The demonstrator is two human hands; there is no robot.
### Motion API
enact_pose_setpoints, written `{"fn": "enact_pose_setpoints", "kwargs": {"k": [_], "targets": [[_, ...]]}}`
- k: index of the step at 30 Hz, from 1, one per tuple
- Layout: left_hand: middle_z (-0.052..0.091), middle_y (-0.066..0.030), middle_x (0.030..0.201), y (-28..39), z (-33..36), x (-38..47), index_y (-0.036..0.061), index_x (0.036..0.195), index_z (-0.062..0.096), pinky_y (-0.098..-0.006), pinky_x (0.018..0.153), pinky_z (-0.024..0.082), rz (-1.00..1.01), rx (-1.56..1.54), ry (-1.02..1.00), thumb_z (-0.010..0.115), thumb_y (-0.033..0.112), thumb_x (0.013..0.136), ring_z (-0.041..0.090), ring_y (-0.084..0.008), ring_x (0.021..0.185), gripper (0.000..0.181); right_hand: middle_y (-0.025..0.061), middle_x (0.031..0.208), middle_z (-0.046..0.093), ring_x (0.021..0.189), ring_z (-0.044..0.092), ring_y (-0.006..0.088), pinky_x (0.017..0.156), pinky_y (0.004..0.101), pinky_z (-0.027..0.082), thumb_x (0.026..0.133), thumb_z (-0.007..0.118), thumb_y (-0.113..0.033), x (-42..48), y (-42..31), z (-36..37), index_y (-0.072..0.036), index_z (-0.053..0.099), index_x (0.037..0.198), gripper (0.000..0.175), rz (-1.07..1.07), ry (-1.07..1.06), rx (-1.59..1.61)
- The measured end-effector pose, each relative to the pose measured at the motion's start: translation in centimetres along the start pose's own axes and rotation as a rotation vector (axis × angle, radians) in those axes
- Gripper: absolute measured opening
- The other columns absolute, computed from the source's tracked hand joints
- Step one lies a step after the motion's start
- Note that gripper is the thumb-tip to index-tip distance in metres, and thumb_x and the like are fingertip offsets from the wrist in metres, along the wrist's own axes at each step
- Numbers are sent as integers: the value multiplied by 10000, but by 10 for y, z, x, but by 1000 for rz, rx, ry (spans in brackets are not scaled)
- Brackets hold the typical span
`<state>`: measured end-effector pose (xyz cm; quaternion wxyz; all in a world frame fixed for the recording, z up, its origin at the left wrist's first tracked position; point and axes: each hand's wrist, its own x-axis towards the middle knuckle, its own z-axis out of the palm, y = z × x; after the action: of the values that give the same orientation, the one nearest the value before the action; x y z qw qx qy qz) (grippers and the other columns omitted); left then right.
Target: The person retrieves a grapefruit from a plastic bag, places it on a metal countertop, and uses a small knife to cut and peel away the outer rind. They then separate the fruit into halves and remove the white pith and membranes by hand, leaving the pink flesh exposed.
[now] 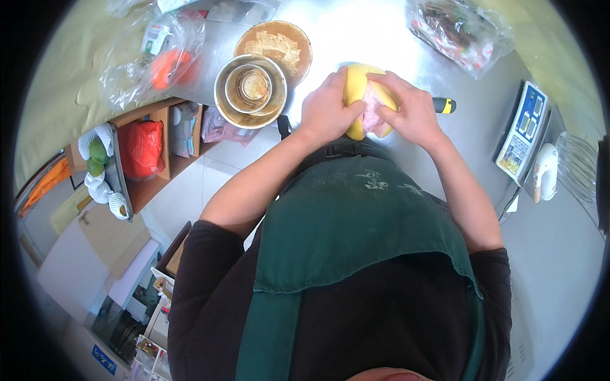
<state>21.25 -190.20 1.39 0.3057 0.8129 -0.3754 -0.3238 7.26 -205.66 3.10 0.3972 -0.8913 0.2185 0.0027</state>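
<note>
Between my two hands is a pomelo [374, 112] with yellow rind, close to my waist at the metal table's near edge. Its rind is split, and pale pink pith shows in the gap. My left hand [328, 107] grips the left side, its thumb at the split. On the other side my right hand [411, 105] holds a rind section, thumb against the pink inside and fingers over the top. Just right of that hand, a black and yellow tool handle [445, 105] pokes out; the rest of the tool is hidden.
Nested round metal cake tins [250, 90] overlap a round brown board [300, 47] on the left. Beyond them lies a clear plastic bag [128, 71] with something orange. A filled plastic bag [462, 35], digital scale [522, 131] and white hand mixer [545, 171] are on the right.
</note>
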Motion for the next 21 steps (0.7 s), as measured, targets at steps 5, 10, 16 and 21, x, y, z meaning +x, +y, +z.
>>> {"fn": "enact_pose_setpoints", "kwargs": {"k": [5,10,16,21], "targets": [[627,-251,1307,-8,-10,4,-30,1481,435,-388,992,501,-19,-133,-78,702,374,806,651,-354,1154,830,135,1231,686,891,711,318,800,405,587,745,688,-233,1,11,-5,-218,657,1286,542,20,-1,229],[568,-264,1391,-12,-18,1,-34,1510,385,-387,1053,461,-29,-248,-136,719,378,811,604,-347,1234,877,134,1222,703,926,727,272,807,379,593,766,693,-262,2,16,-7,-225,654,1298,534,107,-43,262],[518,-292,1391,-17,-8,12,-96,1497,314,-400,1102,423,-73,-283,-184,741,370,787,547,-353,1288,951,234,1440,529,1289,556,396,1071,436,475,789,738,-323,-26,-4,-1,-112,539,1381,658,-55,-13,-27],[626,-255,1240,-4,-8,22,-92,1381,455,-388,1011,482,-122,-470,-353,751,355,731,622,-355,1137,842,297,1509,408,1406,418,433,1129,471,417,762,770,-284,-35,-18,7,-63,431,1467,813,-21,-13,26]]}}
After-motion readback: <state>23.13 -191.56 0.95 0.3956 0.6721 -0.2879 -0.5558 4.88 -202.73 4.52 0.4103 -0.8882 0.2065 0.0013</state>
